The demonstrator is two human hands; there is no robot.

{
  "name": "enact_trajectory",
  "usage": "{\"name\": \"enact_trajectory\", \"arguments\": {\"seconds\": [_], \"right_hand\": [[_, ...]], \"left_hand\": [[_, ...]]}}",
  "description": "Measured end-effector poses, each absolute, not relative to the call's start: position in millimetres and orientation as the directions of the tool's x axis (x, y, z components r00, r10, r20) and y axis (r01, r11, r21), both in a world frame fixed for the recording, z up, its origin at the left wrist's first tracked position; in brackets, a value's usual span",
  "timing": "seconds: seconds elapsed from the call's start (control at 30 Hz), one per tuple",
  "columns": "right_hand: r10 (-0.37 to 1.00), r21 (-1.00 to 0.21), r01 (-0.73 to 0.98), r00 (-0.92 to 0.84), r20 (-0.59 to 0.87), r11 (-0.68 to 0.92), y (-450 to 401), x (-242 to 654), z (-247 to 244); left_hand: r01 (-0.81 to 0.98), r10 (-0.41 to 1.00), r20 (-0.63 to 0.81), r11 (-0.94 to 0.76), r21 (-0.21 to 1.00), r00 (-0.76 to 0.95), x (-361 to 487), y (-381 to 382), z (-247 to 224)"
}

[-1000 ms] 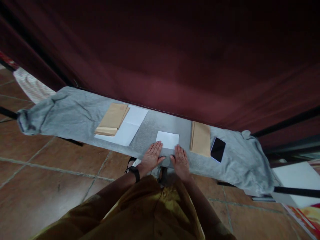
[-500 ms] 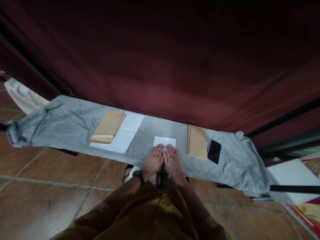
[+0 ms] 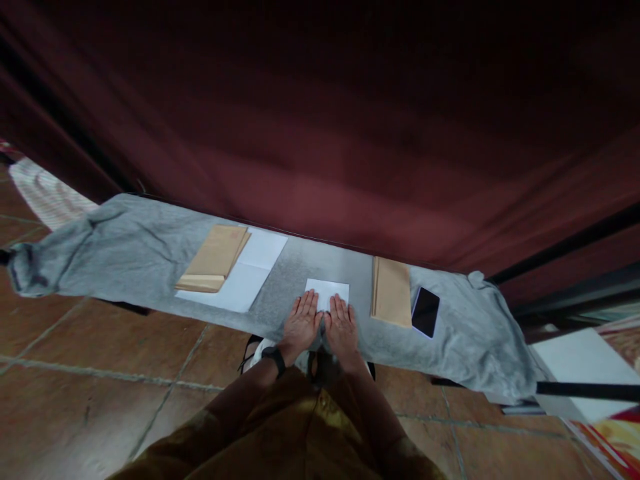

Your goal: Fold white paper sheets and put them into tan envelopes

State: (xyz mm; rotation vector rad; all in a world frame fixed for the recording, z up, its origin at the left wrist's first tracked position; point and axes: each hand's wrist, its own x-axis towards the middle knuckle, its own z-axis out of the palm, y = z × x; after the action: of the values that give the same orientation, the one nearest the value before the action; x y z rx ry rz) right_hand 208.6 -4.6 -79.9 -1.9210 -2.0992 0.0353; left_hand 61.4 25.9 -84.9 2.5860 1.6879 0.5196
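A small white sheet of paper [image 3: 328, 288], possibly folded, lies in front of me on the grey cloth [image 3: 295, 267]. My left hand [image 3: 303, 321] rests flat on its near left part, fingers stretched forward. On the near right part lies my right hand [image 3: 341, 327], palm down with the fingers extended. The two hands are side by side, thumbs close together, and cover the paper's near edge. To the left, a stack of brown envelopes [image 3: 213, 257] sits on larger white paper sheets [image 3: 250, 280]. Another brown envelope stack [image 3: 391, 291] is to the right of my hands.
A smartphone [image 3: 426, 311] with a dark screen lies beside the right-hand envelopes. Behind the cloth-covered surface hangs a dark red curtain [image 3: 320, 193]. White boards [image 3: 590, 367] and printed sheets are low at the right, above the tiled floor [image 3: 125, 400].
Both hands have slid slightly back toward me and apart, so more of the small white paper shows. The whole view has shifted a little.
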Motion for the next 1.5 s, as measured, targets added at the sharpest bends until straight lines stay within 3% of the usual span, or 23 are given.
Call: {"name": "enact_trajectory", "arguments": {"seconds": [0.37,0.7,0.93,1.5], "right_hand": [[0.958,-0.223,0.973,0.004,0.285,0.063,-14,219,-88],[0.956,-0.242,0.97,0.049,0.289,0.023,-19,223,-86],[0.96,-0.251,0.957,-0.076,0.269,0.146,-13,212,-85],[0.969,-0.203,0.978,0.006,0.249,0.046,-23,223,-86]], "left_hand": [[0.945,0.956,0.205,-0.251,0.212,0.208,62,26,-80],[0.938,0.949,0.212,-0.279,0.206,0.236,54,26,-76],[0.882,0.899,0.158,-0.434,0.184,0.409,70,31,-72],[0.915,0.921,0.188,-0.372,0.156,0.342,53,34,-76]]}}
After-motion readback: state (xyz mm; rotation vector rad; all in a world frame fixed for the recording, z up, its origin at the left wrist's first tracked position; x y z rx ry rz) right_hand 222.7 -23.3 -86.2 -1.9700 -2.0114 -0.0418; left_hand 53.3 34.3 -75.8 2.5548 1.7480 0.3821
